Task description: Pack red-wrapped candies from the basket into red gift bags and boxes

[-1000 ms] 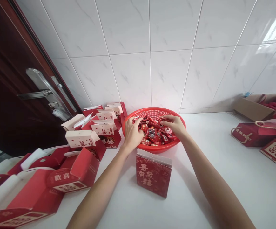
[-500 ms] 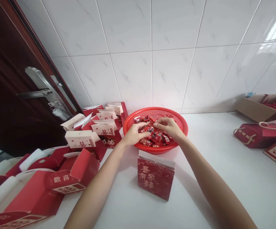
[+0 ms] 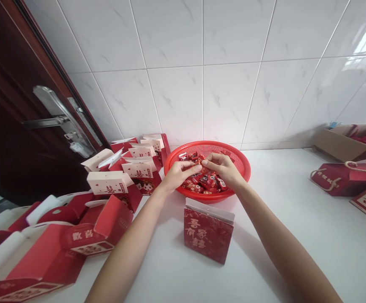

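Note:
A round red plastic basket (image 3: 206,146) against the wall holds a heap of red-wrapped candies (image 3: 209,182). Over the heap, my left hand (image 3: 179,175) and my right hand (image 3: 222,167) come together with thumbs and fingers pinched. Between the fingertips is a small red wrapped candy (image 3: 199,161), largely covered by the fingers. In front of the basket, between my forearms, stands a dark red gift box (image 3: 208,235) with gold characters on its face and its pale top flaps raised; neither hand touches it.
Red and cream gift boxes (image 3: 107,183) stand upright in rows to the left, with open red boxes (image 3: 44,252) nearer. At right sit a closed red box (image 3: 331,180) with a rope handle and a brown carton (image 3: 340,145). A dark door (image 3: 9,105) borders the white table (image 3: 284,189).
The fingertips have shifted slightly over the basket, and a candy with black-and-white print that showed between them is now less visible. The view has moved a little; the boxes stay in place.

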{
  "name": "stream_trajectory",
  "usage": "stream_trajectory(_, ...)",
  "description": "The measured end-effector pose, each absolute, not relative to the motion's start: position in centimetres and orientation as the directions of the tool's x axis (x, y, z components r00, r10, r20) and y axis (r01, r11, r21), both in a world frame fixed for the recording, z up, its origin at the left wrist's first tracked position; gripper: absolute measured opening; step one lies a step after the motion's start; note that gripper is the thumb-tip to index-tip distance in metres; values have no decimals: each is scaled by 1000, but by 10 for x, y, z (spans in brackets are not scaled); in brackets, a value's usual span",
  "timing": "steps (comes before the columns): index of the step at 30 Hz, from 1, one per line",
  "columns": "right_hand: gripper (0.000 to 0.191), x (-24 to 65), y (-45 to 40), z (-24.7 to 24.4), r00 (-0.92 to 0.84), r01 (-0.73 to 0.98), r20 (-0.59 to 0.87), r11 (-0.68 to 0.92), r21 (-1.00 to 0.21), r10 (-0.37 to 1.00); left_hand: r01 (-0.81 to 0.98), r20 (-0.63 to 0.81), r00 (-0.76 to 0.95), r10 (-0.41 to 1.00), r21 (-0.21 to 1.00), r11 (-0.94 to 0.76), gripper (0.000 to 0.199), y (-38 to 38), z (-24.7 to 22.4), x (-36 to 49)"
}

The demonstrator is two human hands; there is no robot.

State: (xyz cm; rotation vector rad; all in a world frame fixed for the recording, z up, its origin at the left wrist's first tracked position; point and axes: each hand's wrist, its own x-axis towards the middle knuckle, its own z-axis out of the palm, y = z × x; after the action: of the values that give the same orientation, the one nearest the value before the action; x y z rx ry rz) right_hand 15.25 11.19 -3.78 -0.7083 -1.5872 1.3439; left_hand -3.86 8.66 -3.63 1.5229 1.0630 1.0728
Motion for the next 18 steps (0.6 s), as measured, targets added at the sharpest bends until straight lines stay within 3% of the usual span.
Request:
stream_trajectory(7,44,133,109,-38,-307,-367,271,149,-918,912,-180,179,24,984,969,-172,43,89,-41,-33)
stream_trajectory(13,47,139,113,-40,-298,-392,230,101,-915,927,-259,126,34,991,959,-113,38,89,-40,-33)
stream_trajectory(15,45,144,115,-40,-319,-282,216,126,-951,923,-328,132,-47,990,934,-140,34,91,-40,-33)
stream_trajectory(17,36,148,116,-39,-316,55,219,248,-967,923,-431,105,-155,982,888,-163,30,92,-40,-34)
stream_trajectory(18,31,149,117,-40,-321,267,217,307,-913,922,-475,83,-195,977,864,-168,28,93,-40,-34)
